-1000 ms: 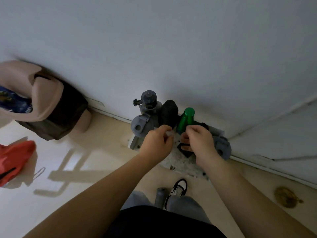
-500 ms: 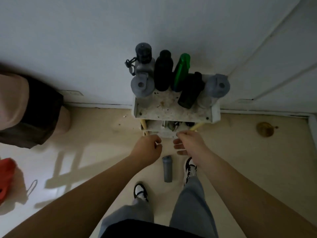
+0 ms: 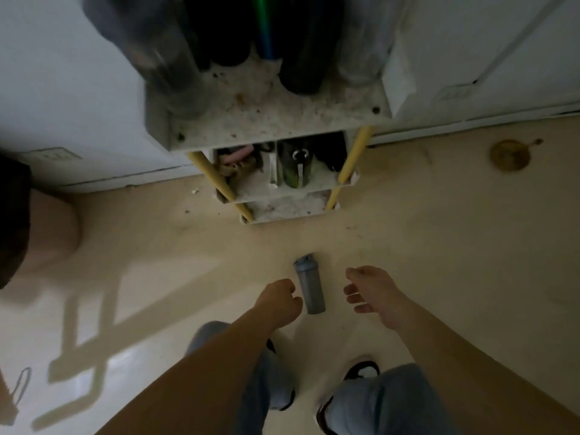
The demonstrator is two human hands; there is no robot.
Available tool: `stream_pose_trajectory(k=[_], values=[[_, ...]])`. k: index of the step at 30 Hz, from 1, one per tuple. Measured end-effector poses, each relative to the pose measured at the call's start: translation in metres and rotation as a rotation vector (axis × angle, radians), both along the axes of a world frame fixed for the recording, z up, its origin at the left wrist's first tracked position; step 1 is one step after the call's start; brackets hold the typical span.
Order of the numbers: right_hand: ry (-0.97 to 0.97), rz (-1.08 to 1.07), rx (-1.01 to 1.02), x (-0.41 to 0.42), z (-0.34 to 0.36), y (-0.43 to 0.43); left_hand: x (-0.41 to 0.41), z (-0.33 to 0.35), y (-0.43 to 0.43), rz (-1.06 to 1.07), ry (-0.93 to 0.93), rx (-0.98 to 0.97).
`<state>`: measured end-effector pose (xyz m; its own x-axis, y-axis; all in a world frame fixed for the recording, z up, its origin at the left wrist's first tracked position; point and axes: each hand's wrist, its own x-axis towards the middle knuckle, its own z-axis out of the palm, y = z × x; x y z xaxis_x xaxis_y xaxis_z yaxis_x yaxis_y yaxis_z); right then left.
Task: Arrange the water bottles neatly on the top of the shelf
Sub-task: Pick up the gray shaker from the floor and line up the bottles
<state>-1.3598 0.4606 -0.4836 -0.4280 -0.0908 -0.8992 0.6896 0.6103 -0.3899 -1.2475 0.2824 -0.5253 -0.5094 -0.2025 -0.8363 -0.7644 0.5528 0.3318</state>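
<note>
A grey water bottle (image 3: 309, 285) lies on its side on the floor in front of the white shelf (image 3: 282, 120). My left hand (image 3: 277, 301) hangs just left of it with fingers curled, holding nothing. My right hand (image 3: 373, 291) is to its right, fingers loosely apart, empty. Several bottles stand on the shelf top: a grey one (image 3: 157, 48), black ones (image 3: 219, 29), a green one (image 3: 265, 26), another dark one (image 3: 306, 51) and a clear grey one (image 3: 361, 42). Their tops are cut off by the frame.
The shelf stands against a white wall (image 3: 62, 73); its lower tiers (image 3: 282, 174) hold clutter between yellow posts. My feet in dark shoes (image 3: 357, 375) stand behind the fallen bottle. A brown floor drain (image 3: 510, 155) lies at right, a pinkish bag (image 3: 37, 227) at left.
My head has dropped closer to the floor, and both hands have come down from the shelf's front to either side of the grey bottle lying on the floor.
</note>
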Motion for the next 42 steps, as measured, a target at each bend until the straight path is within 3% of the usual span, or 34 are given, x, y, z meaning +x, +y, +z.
stream_pose_trajectory(k=[6,11,17,24,27,31,36,42], values=[[-0.030,-0.051,-0.002,0.007,-0.176,0.010,-0.018,-0.168,0.016,-0.044,0.010,0.027],[0.002,-0.089,0.032,0.003,-0.278,0.009,-0.037,-0.287,0.016,-0.039,0.097,-0.036],[0.069,-0.192,0.093,0.011,-0.333,0.007,-0.053,-0.386,0.023,0.184,0.143,0.047],[0.045,-0.266,0.120,0.019,-0.336,0.017,-0.062,-0.412,0.034,0.367,0.167,0.206],[0.112,-0.284,0.100,0.001,-0.319,0.020,-0.071,-0.370,0.041,0.297,0.241,0.267],[0.105,-0.370,-0.037,-0.013,-0.252,0.020,-0.077,-0.247,0.054,0.202,0.424,0.352],[0.055,-0.467,-0.376,-0.010,-0.070,0.021,-0.064,-0.045,0.059,0.233,0.612,0.463],[0.151,-0.202,-0.563,-0.004,0.156,0.017,-0.050,0.186,0.033,0.191,0.735,0.525]])
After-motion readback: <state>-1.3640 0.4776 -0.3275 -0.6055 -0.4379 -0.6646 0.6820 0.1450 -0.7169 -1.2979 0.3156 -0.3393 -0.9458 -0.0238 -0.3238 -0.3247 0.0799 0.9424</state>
